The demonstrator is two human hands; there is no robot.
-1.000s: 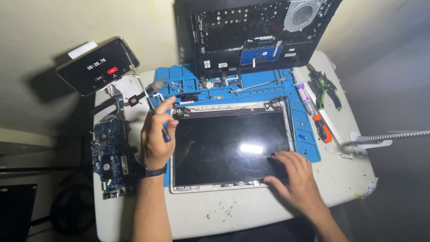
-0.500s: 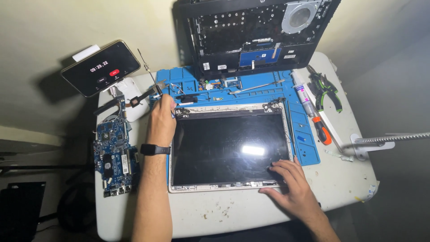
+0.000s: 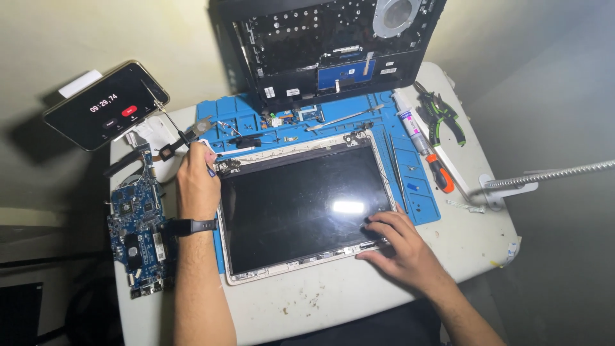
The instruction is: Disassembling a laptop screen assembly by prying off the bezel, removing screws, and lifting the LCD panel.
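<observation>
A laptop screen panel (image 3: 304, 208) is laid flat on a blue work mat (image 3: 423, 205) on the white surface (image 3: 359, 301). The dark glass is turned up and a spot of light is seen on it.

The left hand (image 3: 197, 182) is closed around a thin tool with a blue handle (image 3: 209, 168). The tool is held at the top left corner of the panel, just beside the small metal hinge (image 3: 229, 166). Since the earlier picture, this hand has been moved only a little and is kept at the same corner. A dark watch (image 3: 191, 226) is worn on the wrist.

The right hand (image 3: 397, 243) is laid open on the bottom right corner of the panel, with the fingers (image 3: 378, 221) spread on the glass and the frame. Nothing is gripped by it. It was lower and closer to the body half a second before; now it is seen a bit further up on the corner.

A phone (image 3: 106, 106) with a lit timer is propped at the far left. A blue circuit board (image 3: 138, 234) is laid near the left arm. An open laptop base (image 3: 327, 45) is stood behind the mat. An orange-tipped tool (image 3: 442, 176) and green pliers (image 3: 442, 115) are placed to the right.
</observation>
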